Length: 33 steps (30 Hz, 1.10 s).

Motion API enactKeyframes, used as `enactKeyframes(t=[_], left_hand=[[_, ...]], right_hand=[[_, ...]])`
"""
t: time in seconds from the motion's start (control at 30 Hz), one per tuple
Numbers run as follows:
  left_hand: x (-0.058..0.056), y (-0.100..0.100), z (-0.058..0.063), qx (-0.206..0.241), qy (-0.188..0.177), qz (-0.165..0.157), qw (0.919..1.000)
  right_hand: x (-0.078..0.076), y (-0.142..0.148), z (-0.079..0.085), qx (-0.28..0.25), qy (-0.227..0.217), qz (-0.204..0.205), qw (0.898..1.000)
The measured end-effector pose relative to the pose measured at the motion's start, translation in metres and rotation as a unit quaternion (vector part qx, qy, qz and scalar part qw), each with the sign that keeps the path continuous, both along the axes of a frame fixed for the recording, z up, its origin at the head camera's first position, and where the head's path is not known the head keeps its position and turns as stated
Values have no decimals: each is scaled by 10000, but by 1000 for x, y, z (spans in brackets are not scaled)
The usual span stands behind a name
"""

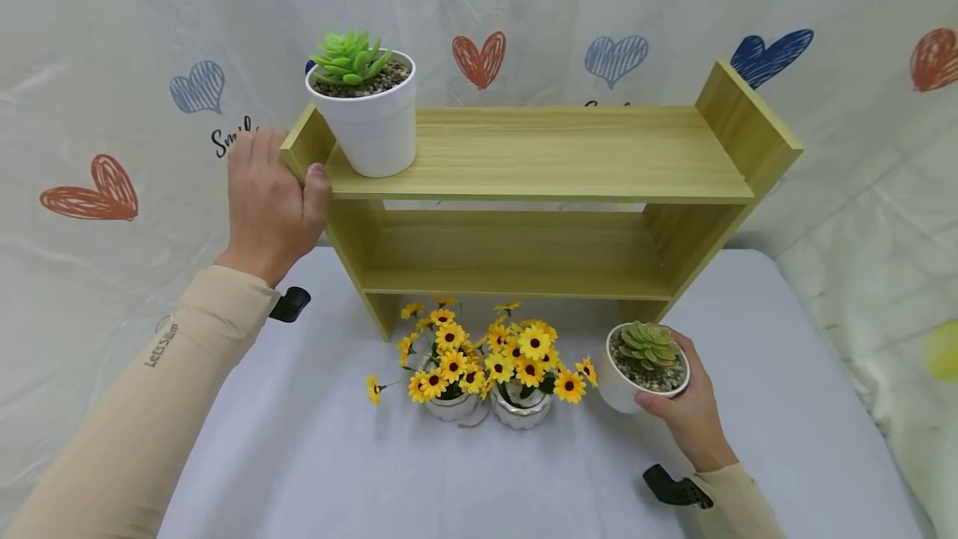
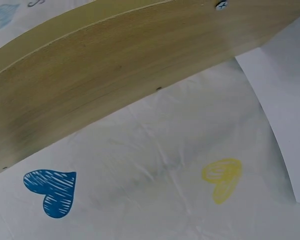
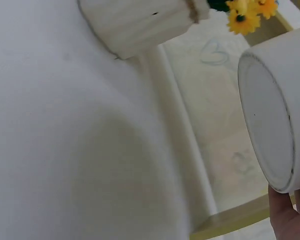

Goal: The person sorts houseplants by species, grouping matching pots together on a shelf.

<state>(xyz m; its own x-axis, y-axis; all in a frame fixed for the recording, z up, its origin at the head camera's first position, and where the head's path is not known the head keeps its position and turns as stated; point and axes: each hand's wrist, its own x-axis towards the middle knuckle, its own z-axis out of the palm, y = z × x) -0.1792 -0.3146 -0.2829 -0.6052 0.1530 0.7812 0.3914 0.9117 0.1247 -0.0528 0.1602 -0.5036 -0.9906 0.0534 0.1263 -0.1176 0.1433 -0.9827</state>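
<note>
A two-tier wooden shelf (image 1: 539, 152) stands on the table. Its left side panel (image 1: 308, 140) is gripped by my left hand (image 1: 273, 194), the thumb at the front edge and the fingers along the outer side. In the left wrist view only that panel's outer face (image 2: 115, 70) shows, not the hand. Just right of the flowers, my right hand (image 1: 692, 406) holds a succulent in a white pot (image 1: 619, 385), raised off the table. The right wrist view shows the pot's round underside (image 3: 267, 120) and some fingers (image 3: 282, 210) at its side.
A bright green potted succulent (image 1: 382, 127) stands at the left end of the top board. Two white pots of yellow flowers (image 1: 521, 414) sit on the white tablecloth (image 1: 359, 472) before the shelf. Behind hangs a sheet printed with hearts (image 1: 479, 61).
</note>
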Motion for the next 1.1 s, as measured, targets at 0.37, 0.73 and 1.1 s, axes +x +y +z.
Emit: enactKeyframes(t=[0.37, 0.73, 1.1], left_hand=[[3, 3, 0, 93, 25, 26, 10000], [7, 3, 1, 66, -76, 88, 9999], [8, 4, 1, 105, 2, 73, 9999]], right_hand=[[9, 8, 53, 27, 902, 324, 9954], [9, 10, 109, 432, 1537, 655, 9850], [6, 2, 157, 1164, 1715, 474, 9771]])
